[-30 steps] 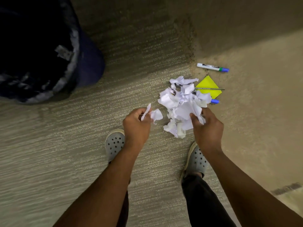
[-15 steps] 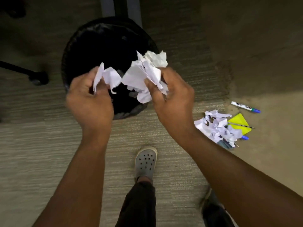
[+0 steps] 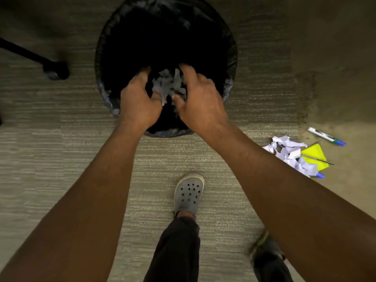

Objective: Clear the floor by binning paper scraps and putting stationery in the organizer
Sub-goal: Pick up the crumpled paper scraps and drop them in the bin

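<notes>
Grip: left hand (image 3: pixel 140 102) and right hand (image 3: pixel 200 102) spread loose, fingers uncurled, over scraps (image 3: pixel 168 84).
Place: inside bin (image 3: pixel 231 58), upper centre of frame.

A grey perforated clog (image 3: pixel 189 193) stands on the striped carpet (image 3: pixel 61 151) below a dark trouser leg (image 3: pixel 177 249), a second, darker shoe (image 3: pixel 266 251) sits at the lower right, and a black chair leg with its caster (image 3: pixel 56 70) reaches in from the left.
</notes>
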